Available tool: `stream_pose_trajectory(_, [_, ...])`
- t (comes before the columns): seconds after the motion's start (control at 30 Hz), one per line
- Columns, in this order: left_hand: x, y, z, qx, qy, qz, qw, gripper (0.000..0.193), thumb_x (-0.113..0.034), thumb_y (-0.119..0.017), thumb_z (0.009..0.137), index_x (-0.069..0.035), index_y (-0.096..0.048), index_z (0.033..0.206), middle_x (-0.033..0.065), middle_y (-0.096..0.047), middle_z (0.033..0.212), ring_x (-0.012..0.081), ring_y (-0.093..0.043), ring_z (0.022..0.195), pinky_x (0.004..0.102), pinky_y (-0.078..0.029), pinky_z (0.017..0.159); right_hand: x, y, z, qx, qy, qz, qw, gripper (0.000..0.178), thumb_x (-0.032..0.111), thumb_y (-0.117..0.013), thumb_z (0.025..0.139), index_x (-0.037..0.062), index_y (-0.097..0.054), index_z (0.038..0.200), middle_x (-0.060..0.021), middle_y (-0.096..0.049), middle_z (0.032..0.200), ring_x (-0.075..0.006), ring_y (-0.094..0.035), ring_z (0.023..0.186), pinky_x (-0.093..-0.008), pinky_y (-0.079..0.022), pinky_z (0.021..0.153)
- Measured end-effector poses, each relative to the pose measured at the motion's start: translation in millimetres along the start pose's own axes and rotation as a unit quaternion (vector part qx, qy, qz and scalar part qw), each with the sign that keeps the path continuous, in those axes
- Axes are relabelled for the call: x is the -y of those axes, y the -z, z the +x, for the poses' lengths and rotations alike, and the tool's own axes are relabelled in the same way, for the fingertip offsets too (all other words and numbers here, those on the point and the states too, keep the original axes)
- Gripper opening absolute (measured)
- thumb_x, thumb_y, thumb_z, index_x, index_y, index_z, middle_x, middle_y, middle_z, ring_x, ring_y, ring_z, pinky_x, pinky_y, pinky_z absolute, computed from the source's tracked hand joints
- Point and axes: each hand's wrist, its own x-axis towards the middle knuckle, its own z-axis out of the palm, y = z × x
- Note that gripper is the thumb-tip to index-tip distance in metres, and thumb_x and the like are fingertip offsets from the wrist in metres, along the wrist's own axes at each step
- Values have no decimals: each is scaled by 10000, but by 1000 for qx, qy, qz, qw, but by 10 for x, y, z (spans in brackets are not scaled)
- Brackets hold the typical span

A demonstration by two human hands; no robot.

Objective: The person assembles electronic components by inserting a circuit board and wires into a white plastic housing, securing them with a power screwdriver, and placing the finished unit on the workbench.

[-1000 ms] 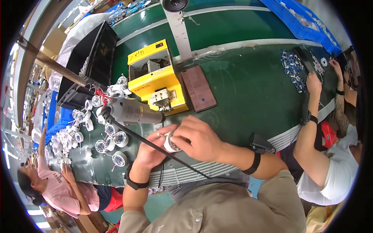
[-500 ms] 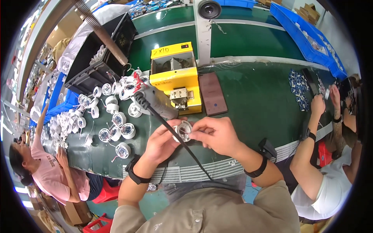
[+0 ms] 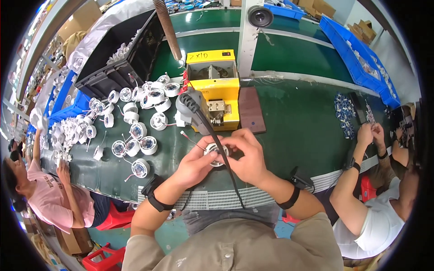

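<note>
Between my two hands, just above the bench edge, is a small round white housing (image 3: 221, 159). My left hand (image 3: 193, 168) grips its left side, the thumb laid over the top. A thin wire with a small white connector runs from it past my left fingers. On the opposite side my right hand (image 3: 248, 157) is closed, with its fingertips pressed on the rim. A black cord (image 3: 212, 131) passes in front of the housing and hides part of it. This cord comes from a grey hanging tool (image 3: 187, 108), just beyond my hands.
Several similar white housings (image 3: 148, 144) with wires lie left. A yellow machine (image 3: 221, 92) stands ahead, beside a dark red flat block (image 3: 251, 110). Farther left is a black crate (image 3: 108, 81); blue boards (image 3: 344, 113) lie right. People work on both sides.
The wire with its connector now sticks out at the upper left of the housing. My right fingers have moved from the wire onto the rim. The left co-worker now raises a white part.
</note>
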Motion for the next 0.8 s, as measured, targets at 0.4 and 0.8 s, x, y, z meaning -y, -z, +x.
stream_pose_trajectory(0.4, [-117, 3, 7, -71, 146, 36, 986, 433, -172, -434, 1008, -11, -335, 1398, 191, -532, 1299, 381, -654, 994, 434, -585, 833, -845, 538, 386, -28, 8, -329, 944, 214, 42, -533, 878, 58, -512, 1091, -84, -644, 1111, -374, -410, 1274, -463, -270, 1082])
stream_pose_trajectory(0.8, [-123, 91, 3, -62, 173, 147, 972, 386, -170, -411, 1016, 10, -393, 1357, 130, -599, 1098, 262, -679, 867, 342, -609, 747, -199, 263, 371, -63, 88, -69, 992, 318, 115, -633, 863, -12, -540, 1140, -145, -618, 1110, -241, -620, 1001, -350, -479, 903])
